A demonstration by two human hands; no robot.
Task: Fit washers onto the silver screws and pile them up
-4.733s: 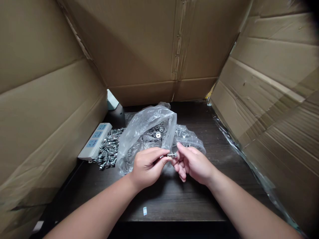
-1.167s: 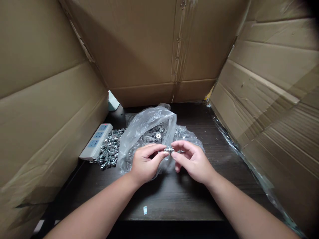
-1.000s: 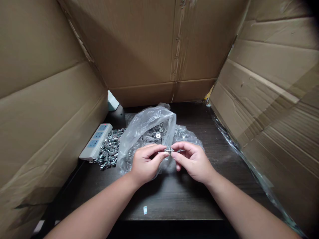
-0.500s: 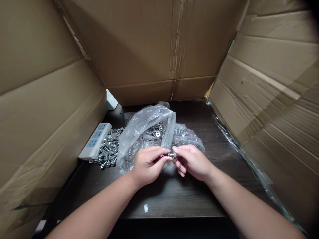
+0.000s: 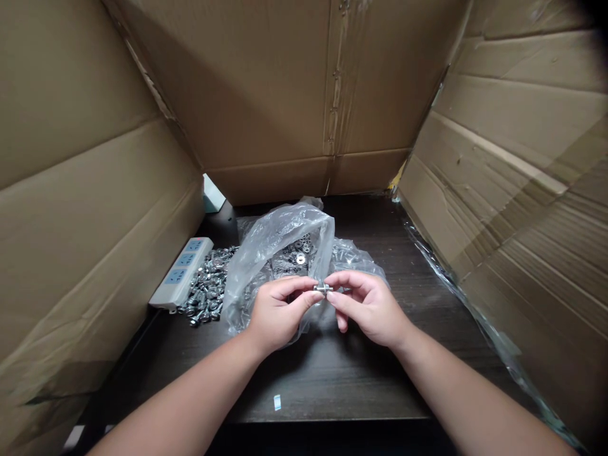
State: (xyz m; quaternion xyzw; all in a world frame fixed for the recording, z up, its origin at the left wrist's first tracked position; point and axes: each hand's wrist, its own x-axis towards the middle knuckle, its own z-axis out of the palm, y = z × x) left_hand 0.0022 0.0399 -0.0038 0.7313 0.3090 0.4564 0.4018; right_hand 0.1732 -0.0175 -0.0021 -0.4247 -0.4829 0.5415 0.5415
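Note:
My left hand (image 5: 278,312) and my right hand (image 5: 368,307) meet over the dark table (image 5: 332,373), both pinched on one small metal bolt (image 5: 322,289) held level between their fingertips. The left thumb and forefinger grip its left end; the right thumb and forefinger close on its right end, where a nut or washer sits. Just behind the hands lies a crumpled clear plastic bag (image 5: 278,250) with washers and nuts inside.
A heap of assembled bolts (image 5: 206,294) lies left of the bag, beside a white power strip (image 5: 180,275). A second clear bag of hardware (image 5: 356,259) lies on the right. Cardboard walls (image 5: 304,95) enclose the table on three sides. A small white scrap (image 5: 277,402) lies near the front edge.
My right fingers have shifted on the bolt's right end, curling under it half a second ago and now pinching it from the side again. The hands rose slightly. The left hand kept its grip.

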